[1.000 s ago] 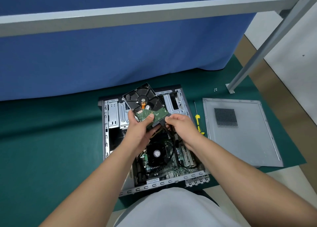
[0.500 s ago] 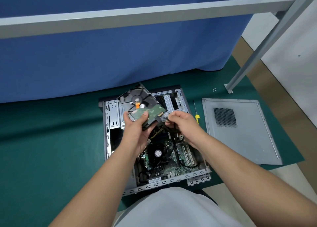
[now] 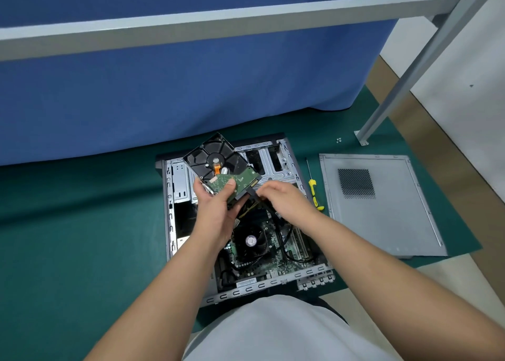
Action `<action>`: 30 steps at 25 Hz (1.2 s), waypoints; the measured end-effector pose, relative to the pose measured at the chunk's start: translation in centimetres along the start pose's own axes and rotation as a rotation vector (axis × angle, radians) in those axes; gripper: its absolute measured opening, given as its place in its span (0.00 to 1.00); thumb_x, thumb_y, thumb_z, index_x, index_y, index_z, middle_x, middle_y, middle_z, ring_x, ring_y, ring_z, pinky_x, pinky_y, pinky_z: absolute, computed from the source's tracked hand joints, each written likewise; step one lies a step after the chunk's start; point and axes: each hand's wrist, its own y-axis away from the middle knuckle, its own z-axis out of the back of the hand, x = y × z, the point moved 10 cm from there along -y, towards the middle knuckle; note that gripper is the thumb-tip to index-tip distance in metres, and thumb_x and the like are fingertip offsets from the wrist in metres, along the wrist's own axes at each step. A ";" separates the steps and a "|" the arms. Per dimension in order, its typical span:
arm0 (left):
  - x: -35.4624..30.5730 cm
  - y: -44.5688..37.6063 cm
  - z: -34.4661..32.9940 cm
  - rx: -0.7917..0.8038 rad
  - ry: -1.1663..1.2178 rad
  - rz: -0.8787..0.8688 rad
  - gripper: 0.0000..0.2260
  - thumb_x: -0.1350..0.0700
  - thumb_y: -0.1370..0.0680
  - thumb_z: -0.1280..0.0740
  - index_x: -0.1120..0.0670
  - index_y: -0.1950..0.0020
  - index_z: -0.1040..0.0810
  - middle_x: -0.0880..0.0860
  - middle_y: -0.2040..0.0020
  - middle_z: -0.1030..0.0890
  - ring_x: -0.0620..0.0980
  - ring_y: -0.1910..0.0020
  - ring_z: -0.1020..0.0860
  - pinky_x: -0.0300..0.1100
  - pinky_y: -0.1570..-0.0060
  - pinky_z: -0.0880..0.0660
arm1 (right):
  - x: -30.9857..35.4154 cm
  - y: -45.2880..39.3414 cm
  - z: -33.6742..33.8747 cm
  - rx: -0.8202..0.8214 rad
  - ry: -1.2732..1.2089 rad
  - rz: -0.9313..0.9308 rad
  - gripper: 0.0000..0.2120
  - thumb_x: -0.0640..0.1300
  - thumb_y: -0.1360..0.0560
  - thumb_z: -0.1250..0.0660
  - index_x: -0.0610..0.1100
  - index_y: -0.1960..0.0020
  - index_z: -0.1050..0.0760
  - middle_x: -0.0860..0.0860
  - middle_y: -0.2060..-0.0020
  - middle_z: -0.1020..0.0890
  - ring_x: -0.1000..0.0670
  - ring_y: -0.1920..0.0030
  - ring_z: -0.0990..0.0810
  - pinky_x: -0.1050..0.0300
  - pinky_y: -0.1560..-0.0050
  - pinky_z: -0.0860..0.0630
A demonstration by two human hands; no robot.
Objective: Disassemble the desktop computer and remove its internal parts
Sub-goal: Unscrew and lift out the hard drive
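Observation:
The open desktop computer case (image 3: 170, 224) lies flat on the green mat, its motherboard and black CPU fan (image 3: 250, 241) exposed. My left hand (image 3: 216, 205) grips a hard drive (image 3: 218, 161) above the case, tilted, its green circuit board facing me. My right hand (image 3: 284, 199) pinches a black cable connector (image 3: 252, 191) at the drive's near edge. The cable runs down into the case under my right hand.
The removed grey side panel (image 3: 382, 213) lies right of the case. A yellow-handled screwdriver (image 3: 314, 192) lies between them. A few small screws (image 3: 338, 140) sit near the foot of a grey frame leg (image 3: 361, 138). A blue curtain hangs behind; a grey bar crosses overhead.
My left hand dipped the hard drive toward the case and has raised it again. My right hand stays at the connector on the drive's edge.

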 end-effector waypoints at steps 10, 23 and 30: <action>0.5 0.9 -2.0 0.006 -0.044 -0.016 0.42 0.62 0.19 0.31 0.32 0.21 0.53 0.61 0.29 0.26 0.58 0.43 0.16 0.52 0.46 0.17 | -0.1 0.0 -1.5 -0.045 -0.281 -0.015 0.13 0.50 0.18 0.34 0.49 0.59 0.18 0.58 0.72 0.23 0.59 0.65 0.23 0.64 0.58 0.29; 0.7 0.6 -2.5 0.019 -0.071 0.009 0.36 0.63 0.19 0.31 0.36 0.23 0.47 0.59 0.35 0.22 0.55 0.46 0.14 0.48 0.50 0.17 | -0.5 -0.3 -1.1 -0.008 -0.397 -0.070 0.09 0.46 0.20 0.32 0.47 0.57 0.17 0.57 0.62 0.14 0.60 0.58 0.20 0.68 0.52 0.27; 0.3 -0.3 -2.9 0.024 -0.051 0.016 0.33 0.64 0.19 0.31 0.39 0.25 0.43 0.62 0.34 0.23 0.57 0.47 0.14 0.50 0.51 0.17 | 0.3 -0.9 -0.7 -0.018 -0.400 -0.043 0.11 0.43 0.21 0.32 0.46 0.62 0.19 0.55 0.64 0.16 0.64 0.70 0.26 0.66 0.58 0.30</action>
